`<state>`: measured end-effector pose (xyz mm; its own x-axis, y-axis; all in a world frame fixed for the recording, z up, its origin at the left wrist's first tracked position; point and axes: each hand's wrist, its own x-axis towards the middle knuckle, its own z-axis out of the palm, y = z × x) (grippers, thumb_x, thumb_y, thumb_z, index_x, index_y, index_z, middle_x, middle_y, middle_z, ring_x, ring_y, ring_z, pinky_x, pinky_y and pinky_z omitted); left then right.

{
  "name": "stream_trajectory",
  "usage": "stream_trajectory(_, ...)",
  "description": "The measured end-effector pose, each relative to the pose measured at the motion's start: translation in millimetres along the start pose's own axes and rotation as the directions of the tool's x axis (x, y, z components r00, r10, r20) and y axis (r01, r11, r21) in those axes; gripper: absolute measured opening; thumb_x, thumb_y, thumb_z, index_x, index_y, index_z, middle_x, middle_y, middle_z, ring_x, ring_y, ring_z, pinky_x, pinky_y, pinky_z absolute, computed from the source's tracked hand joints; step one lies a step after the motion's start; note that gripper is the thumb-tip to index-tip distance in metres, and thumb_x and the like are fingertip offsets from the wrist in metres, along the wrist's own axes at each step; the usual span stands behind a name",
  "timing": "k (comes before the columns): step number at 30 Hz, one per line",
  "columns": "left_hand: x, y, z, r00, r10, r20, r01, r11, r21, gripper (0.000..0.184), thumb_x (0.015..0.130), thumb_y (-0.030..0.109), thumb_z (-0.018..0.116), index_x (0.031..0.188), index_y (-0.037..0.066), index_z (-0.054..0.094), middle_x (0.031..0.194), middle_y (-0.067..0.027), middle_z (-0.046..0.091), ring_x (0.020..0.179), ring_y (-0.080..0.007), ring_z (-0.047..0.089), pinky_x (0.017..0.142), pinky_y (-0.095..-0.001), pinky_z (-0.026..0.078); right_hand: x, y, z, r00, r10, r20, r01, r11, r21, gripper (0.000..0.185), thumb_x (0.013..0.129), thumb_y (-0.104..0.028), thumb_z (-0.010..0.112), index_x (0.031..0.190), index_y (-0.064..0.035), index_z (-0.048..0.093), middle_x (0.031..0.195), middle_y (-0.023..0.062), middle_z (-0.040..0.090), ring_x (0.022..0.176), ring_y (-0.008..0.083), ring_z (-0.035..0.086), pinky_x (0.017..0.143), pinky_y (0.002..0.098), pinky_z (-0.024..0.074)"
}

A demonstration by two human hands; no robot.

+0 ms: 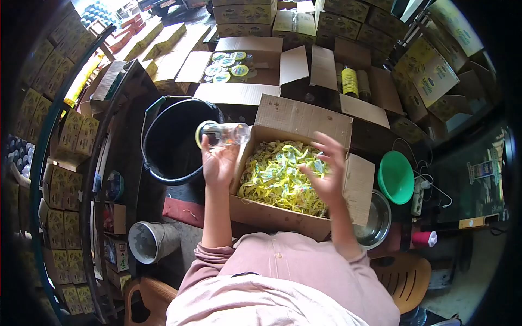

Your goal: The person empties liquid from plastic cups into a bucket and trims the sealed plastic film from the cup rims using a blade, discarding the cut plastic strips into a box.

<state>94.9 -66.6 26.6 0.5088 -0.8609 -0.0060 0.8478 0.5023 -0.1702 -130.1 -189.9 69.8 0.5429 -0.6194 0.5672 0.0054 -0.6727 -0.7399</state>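
A clear jar (227, 133) with a yellow-rimmed lid lies sideways in my left hand (219, 163), between the black bucket and the open carton. My right hand (328, 173) is raised over the right part of the carton, fingers spread, with nothing held. Beneath it, the cardboard box (283, 210) is filled with tangled yellow and green strips (277, 176). The black bucket (182, 138) stands just left of my left hand.
Behind is an open box (239, 93) with yellow-lidded jars. Another (365, 103) holds stacked yellow lids. A green bowl (396, 177) and metal bowl (375, 220) sit at right, a grey bucket (152, 242) at lower left. Cartons line both sides.
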Motion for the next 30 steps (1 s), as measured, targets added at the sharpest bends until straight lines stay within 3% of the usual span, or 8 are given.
stream_trajectory(4, -8.5, 33.6, -4.7, 0.995, 0.088, -0.045, -0.086, 0.995, 0.048, 0.044, 0.088, 0.032, 0.048, 0.116, -0.001, 0.042, 0.117, -0.0196, 0.049, 0.11, -0.031, 0.046, 0.096, -0.0469, 0.036, 41.6, -29.2, 100.3, 0.919, -0.261, 0.294, 0.24, 0.965, 0.107, 0.083, 0.064, -0.034, 0.074, 0.133, -0.0155, 0.032, 0.125, 0.0188, 0.036, 0.093, 0.0299, 0.056, 0.081, 0.0374, 0.0466)
stream_trajectory(8, -24.7, 41.4, -17.5, 0.991, 0.12, 0.056, -0.125, 0.985, 0.118, 0.048, 0.091, 0.037, 0.039, 0.121, 0.0, 0.039, 0.123, -0.0175, 0.044, 0.118, -0.0277, 0.038, 0.101, -0.0409, 0.03, 57.7, -29.8, 148.9, 0.873, -0.286, 0.394, 0.188, 0.944, 0.27, 0.059, 0.072, -0.023, 0.067, 0.124, -0.0103, 0.041, 0.112, 0.0186, 0.044, 0.088, 0.0317, 0.056, 0.077, 0.0379, 0.0475)
stream_trajectory(14, -92.2, 31.8, 31.8, 0.971, -0.237, -0.039, 0.169, 0.556, 0.814, 0.083, 0.078, 0.067, 0.036, 0.125, -0.001, 0.034, 0.11, -0.0127, 0.048, 0.098, -0.0227, 0.049, 0.081, -0.0368, 0.042, 69.5, -22.3, 142.6, 0.772, -0.331, 0.542, 0.301, 0.942, 0.146, 0.04, 0.074, -0.018, 0.065, 0.11, -0.0091, 0.052, 0.098, 0.014, 0.052, 0.079, 0.029, 0.058, 0.068, 0.0349, 0.05)
stream_trajectory(19, -80.3, 81.6, 36.5, 0.939, 0.156, 0.305, -0.342, 0.503, 0.794, 0.061, 0.082, 0.054, 0.047, 0.117, 0.005, 0.041, 0.091, -0.0044, 0.047, 0.073, -0.0121, 0.046, 0.06, -0.0248, 0.04, 62.7, -18.6, 137.8, 0.781, -0.306, 0.544, 0.342, 0.939, 0.037, 0.042, 0.072, -0.021, 0.066, 0.109, -0.0099, 0.052, 0.096, 0.0102, 0.052, 0.083, 0.0273, 0.057, 0.072, 0.0362, 0.0473)
stream_trajectory(23, -52.6, 112.6, 19.1, 0.666, 0.566, 0.485, -0.236, -0.457, 0.858, 0.045, 0.088, 0.038, 0.048, 0.116, 0.003, 0.04, 0.089, -0.0032, 0.045, 0.077, -0.0104, 0.044, 0.07, -0.0211, 0.037, 87.3, 13.9, 108.4, 0.979, -0.136, 0.149, 0.108, 0.977, 0.187, 0.039, 0.068, -0.02, 0.073, 0.097, -0.0017, 0.054, 0.095, 0.0149, 0.059, 0.083, 0.0245, 0.061, 0.07, 0.0344, 0.0507)
stream_trajectory(26, -42.0, 116.0, 2.9, 0.627, 0.55, 0.552, -0.124, -0.629, 0.767, 0.039, 0.088, 0.031, 0.049, 0.114, 0.004, 0.041, 0.09, -0.0039, 0.047, 0.08, -0.0125, 0.045, 0.076, -0.0253, 0.036, 132.2, 51.1, 47.2, 0.969, -0.054, -0.243, 0.084, 0.99, 0.114, 0.031, 0.069, -0.008, 0.069, 0.095, 0.0002, 0.054, 0.087, 0.0136, 0.06, 0.072, 0.0197, 0.06, 0.062, 0.0306, 0.0498)
stream_trajectory(27, -39.4, 116.6, -4.5, 0.635, 0.535, 0.557, -0.057, -0.687, 0.725, 0.037, 0.088, 0.029, 0.05, 0.114, 0.004, 0.042, 0.089, -0.004, 0.047, 0.081, -0.0133, 0.046, 0.077, -0.0267, 0.036, 141.8, 63.0, 19.7, 0.974, 0.068, -0.218, -0.151, 0.906, -0.394, 0.03, 0.07, -0.011, 0.068, 0.097, -0.0022, 0.057, 0.087, 0.0136, 0.06, 0.073, 0.0198, 0.061, 0.062, 0.0304, 0.0494)
stream_trajectory(30, -33.4, 109.4, -6.0, 0.645, 0.499, 0.579, 0.024, -0.771, 0.637, 0.034, 0.087, 0.025, 0.052, 0.112, 0.004, 0.043, 0.087, -0.0044, 0.049, 0.083, -0.0148, 0.047, 0.078, -0.0295, 0.035, 158.3, 149.8, -13.1, 0.957, 0.174, -0.231, -0.254, 0.889, -0.382, 0.037, 0.067, -0.017, 0.071, 0.099, -0.0035, 0.058, 0.079, 0.014, 0.057, 0.07, 0.0261, 0.059, 0.064, 0.0352, 0.0478)
